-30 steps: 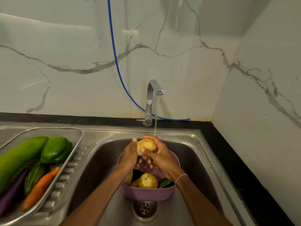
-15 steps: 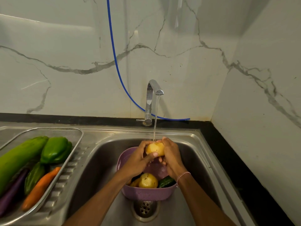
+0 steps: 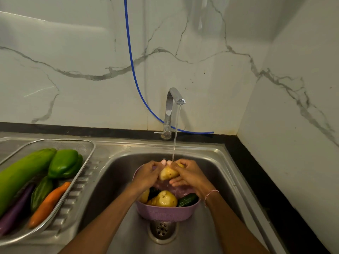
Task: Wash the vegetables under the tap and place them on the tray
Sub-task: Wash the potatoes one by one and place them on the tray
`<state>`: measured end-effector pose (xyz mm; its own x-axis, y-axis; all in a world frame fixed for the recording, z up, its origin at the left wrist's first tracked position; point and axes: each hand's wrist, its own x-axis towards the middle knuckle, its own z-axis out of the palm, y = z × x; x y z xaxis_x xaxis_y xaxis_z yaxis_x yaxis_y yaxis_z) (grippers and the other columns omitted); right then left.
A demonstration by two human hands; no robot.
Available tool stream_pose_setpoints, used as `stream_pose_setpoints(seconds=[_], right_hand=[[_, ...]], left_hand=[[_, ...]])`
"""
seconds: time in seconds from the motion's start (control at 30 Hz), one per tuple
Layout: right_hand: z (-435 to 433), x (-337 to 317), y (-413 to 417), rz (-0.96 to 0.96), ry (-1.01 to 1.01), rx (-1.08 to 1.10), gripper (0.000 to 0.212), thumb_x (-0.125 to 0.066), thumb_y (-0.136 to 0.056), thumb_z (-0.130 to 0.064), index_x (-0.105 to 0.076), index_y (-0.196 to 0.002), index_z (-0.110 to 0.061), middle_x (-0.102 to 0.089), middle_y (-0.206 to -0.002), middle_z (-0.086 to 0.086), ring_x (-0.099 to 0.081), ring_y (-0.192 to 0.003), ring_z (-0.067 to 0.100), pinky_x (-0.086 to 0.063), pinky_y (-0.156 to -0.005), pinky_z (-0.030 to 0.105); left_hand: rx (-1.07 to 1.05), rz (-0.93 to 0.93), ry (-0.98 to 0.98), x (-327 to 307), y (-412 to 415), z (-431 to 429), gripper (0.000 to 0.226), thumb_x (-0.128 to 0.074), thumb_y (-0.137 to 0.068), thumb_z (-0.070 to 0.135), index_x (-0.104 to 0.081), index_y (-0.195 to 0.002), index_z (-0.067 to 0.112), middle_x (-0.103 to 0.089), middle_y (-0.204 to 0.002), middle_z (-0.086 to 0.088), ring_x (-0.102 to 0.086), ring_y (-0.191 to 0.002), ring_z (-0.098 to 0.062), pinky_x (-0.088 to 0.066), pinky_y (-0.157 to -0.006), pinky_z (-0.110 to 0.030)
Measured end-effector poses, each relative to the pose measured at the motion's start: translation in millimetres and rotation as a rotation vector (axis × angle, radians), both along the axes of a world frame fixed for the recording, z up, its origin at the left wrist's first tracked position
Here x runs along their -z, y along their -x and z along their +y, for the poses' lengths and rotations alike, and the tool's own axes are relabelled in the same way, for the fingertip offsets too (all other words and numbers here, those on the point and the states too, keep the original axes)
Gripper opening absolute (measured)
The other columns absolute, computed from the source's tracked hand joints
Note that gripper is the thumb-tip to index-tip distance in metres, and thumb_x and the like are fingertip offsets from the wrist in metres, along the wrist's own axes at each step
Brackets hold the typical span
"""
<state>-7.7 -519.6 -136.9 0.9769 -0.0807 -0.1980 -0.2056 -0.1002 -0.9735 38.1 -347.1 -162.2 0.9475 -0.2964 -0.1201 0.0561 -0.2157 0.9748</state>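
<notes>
Both hands hold one potato (image 3: 168, 173) up over the sink (image 3: 117, 173), right under the thin stream of water (image 3: 175, 136) falling from the tap (image 3: 171, 107). The left hand (image 3: 146, 176) curls round the potato's left side and the right hand (image 3: 189, 176) wraps its right side, fingers bent onto the skin, so the potato is pressed between the two palms. Straight below them a purple basket (image 3: 165, 215) stands in the sink basin, just behind the drain (image 3: 162, 229); in it lie another potato (image 3: 166, 198) and a dark cucumber (image 3: 188, 199) (more is hidden under the left wrist). The tray (image 3: 55, 139) sits on the draining board to the left, well apart from the hands, and holds a long green gourd (image 3: 22, 173), a green pepper (image 3: 65, 163), a carrot (image 3: 48, 204), a purple eggplant (image 3: 14, 211) and a small dark green vegetable (image 3: 41, 192). A blue hose (image 3: 132, 61) hangs down the marble wall behind the tap.
</notes>
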Motion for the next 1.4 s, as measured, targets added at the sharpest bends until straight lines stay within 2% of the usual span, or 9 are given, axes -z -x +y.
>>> stream_pose_setpoints(seconds=[0.2,0.47,0.73,0.83,0.97,1.07,1.13,1.23,1.4], right_hand=[[-16.2,-6.9,2.5,-0.143,0.879,0.1,0.048,-0.084,-0.074,-0.064,-0.062,-0.102,-0.032,-0.068,-0.096,-0.009,-0.064,-0.089,0.011,-0.058,-0.078,0.031],[-8.2,-36.6,15.6,-0.397,0.935,0.415,0.046,-0.06,-0.093,-0.068,-0.059,-0.113,-0.026,-0.057,-0.092,-0.008,-0.056,-0.086,0.012,-0.05,-0.079,0.03],[-20.5,-20.3,5.7,-0.053,1.158,0.127,0.054,-0.069,-0.084,-0.07,-0.07,-0.105,-0.02,-0.071,-0.102,0.004,-0.062,-0.094,0.019,-0.053,-0.082,0.035],[-17.5,-39.1,13.7,-0.048,1.027,0.112,0.05,-0.075,-0.083,-0.066,-0.069,-0.095,-0.018,-0.071,-0.09,0.002,-0.067,-0.084,0.017,-0.056,-0.077,0.032],[6.6,-58.8,40.2,-0.082,0.452,0.058,0.038,-0.086,-0.083,-0.044,-0.073,-0.1,-0.013,-0.079,-0.086,0.008,-0.078,-0.065,0.018,-0.064,-0.061,0.027],[28.8,-60.7,53.5,-0.094,0.174,0.029,0.03,-0.085,-0.085,-0.035,-0.076,-0.106,-0.014,-0.08,-0.098,0.012,-0.08,-0.078,0.022,-0.067,-0.073,0.034],[43.3,-63.9,55.8,-0.12,0.014,-0.013,0.024,-0.08,-0.091,-0.028,-0.077,-0.109,-0.013,-0.079,-0.107,0.015,-0.08,-0.089,0.025,-0.067,-0.078,0.036],[82.4,-72.0,51.1,-0.182,-0.178,-0.13,0.024,-0.074,-0.096,-0.016,-0.075,-0.12,-0.013,-0.076,-0.117,0.017,-0.077,-0.103,0.026,-0.064,-0.077,0.033],[173.4,-90.9,38.1,-0.3,-0.21,-0.313,0.035,-0.075,-0.094,-0.01,-0.068,-0.128,-0.011,-0.073,-0.12,0.019,-0.075,-0.109,0.032,-0.065,-0.086,0.039]], left_hand=[[-0.142,-0.041,-0.098,-6.0,-1.2,3.1,0.02,-0.056,-0.105,0.027,-0.067,-0.112,0.012,-0.077,-0.099,-0.009,-0.072,-0.077,-0.026,-0.062,-0.07,-0.041],[-0.231,-0.168,-0.144,-11.8,2.4,10.9,0.018,-0.056,-0.104,0.02,-0.072,-0.108,0.014,-0.077,-0.087,0.002,-0.073,-0.071,-0.019,-0.053,-0.062,-0.022],[-0.204,-0.183,-0.192,-11.9,6.5,12.8,0.019,-0.054,-0.104,0.017,-0.073,-0.1,0.016,-0.078,-0.083,0.003,-0.073,-0.068,-0.018,-0.056,-0.064,-0.025],[-0.043,-0.132,-0.189,-16.2,20.6,12.0,0.023,-0.051,-0.107,0.027,-0.073,-0.101,0.02,-0.078,-0.089,0.0,-0.074,-0.073,-0.02,-0.061,-0.067,-0.031],[0.087,-0.027,0.003,-37.0,53.9,9.7,0.033,-0.045,-0.108,0.039,-0.073,-0.105,0.021,-0.078,-0.085,-0.004,-0.077,-0.075,-0.022,-0.064,-0.071,-0.038],[-0.059,-0.074,0.022,-54.5,71.6,19.2,0.036,-0.051,-0.106,0.037,-0.077,-0.101,0.013,-0.077,-0.083,-0.018,-0.077,-0.079,-0.034,-0.064,-0.078,-0.051],[-0.141,-0.169,-0.013,-65.8,85.4,34.8,0.03,-0.056,-0.104,0.036,-0.079,-0.105,0.017,-0.079,-0.089,-0.012,-0.077,-0.082,-0.027,-0.063,-0.081,-0.049],[-0.204,-0.363,-0.138,-84.1,105.1,78.2,0.04,-0.064,-0.099,0.035,-0.066,-0.136,0.022,-0.074,-0.121,-0.001,-0.072,-0.105,-0.017,-0.056,-0.099,-0.04],[-0.488,-0.57,-0.3,-106.7,138.1,169.9,0.055,-0.079,-0.081,0.043,-0.068,-0.132,0.027,-0.075,-0.113,0.004,-0.073,-0.092,-0.014,-0.059,-0.087,-0.035]])
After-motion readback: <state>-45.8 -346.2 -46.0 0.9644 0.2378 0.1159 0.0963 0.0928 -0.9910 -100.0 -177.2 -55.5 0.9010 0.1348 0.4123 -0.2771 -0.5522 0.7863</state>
